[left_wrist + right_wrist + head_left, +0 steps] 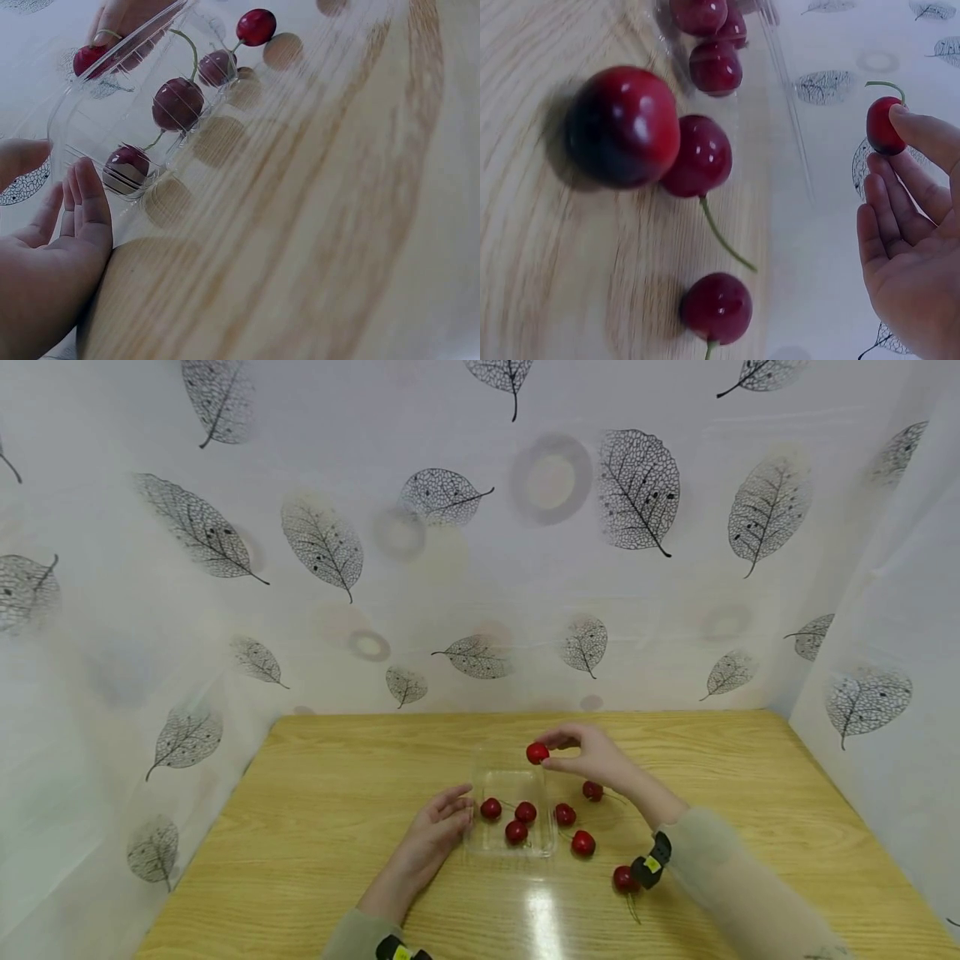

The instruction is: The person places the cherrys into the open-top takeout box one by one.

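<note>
A clear plastic box (pixel 512 852) sits on the table with three cherries inside, among them a dark red cherry (pixel 515 832). My left hand (pixel 442 822) rests at the box's left side, its fairly straight fingers touching the wall, as the left wrist view also shows. Above the far right part of the box, my right hand (pixel 592 758) pinches a red cherry (pixel 883 127) between thumb and fingertips; its green stem points up in the right wrist view. Nearest to the box's right wall lie a loose cherry (pixel 565 814) and another cherry (pixel 582 843).
Farther right, a cherry with a stem (pixel 592 791) lies under the right forearm. One more cherry (pixel 625 879) is beside the black wrist strap (pixel 651 860). The wooden table (pixel 337 777) ends at a leaf-patterned white sheet (pixel 480 585) at the back and sides.
</note>
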A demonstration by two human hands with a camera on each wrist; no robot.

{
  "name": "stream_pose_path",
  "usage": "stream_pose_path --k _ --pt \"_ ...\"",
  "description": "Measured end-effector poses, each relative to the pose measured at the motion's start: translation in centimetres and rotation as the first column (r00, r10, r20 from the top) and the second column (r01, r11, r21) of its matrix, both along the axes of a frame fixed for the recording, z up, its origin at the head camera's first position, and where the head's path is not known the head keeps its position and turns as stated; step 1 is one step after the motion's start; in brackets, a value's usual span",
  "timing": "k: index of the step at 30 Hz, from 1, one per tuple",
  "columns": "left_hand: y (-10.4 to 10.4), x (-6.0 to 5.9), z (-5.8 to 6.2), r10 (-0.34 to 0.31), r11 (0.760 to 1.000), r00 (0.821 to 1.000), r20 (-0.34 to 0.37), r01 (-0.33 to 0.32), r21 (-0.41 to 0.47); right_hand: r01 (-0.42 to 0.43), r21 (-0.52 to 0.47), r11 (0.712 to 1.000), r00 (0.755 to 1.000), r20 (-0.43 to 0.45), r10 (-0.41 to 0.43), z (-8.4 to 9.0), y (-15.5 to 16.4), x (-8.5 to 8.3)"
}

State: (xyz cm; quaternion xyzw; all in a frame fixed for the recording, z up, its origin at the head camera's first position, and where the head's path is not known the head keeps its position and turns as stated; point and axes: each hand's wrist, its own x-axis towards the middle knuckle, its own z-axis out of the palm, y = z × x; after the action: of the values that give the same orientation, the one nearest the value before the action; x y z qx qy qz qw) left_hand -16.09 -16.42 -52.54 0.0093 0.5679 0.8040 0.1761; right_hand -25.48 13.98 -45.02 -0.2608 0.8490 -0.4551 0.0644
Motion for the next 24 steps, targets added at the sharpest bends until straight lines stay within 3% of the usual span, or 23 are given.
stream_pose_path --k 12,24 --pt "0.1 0.0 0.0 0.007 1.0 1.0 0.0 -0.007 0.003 -0.109 -0.027 0.994 0.992 -0.058 0.108 0.1 -2.0 0.9" --pt "0.1 0.0 0.1 0.0 1.0 1.0 -0.008 0.0 -0.001 -0.127 0.014 0.992 0.988 -0.086 0.128 -0.7 -3.1 1.7"
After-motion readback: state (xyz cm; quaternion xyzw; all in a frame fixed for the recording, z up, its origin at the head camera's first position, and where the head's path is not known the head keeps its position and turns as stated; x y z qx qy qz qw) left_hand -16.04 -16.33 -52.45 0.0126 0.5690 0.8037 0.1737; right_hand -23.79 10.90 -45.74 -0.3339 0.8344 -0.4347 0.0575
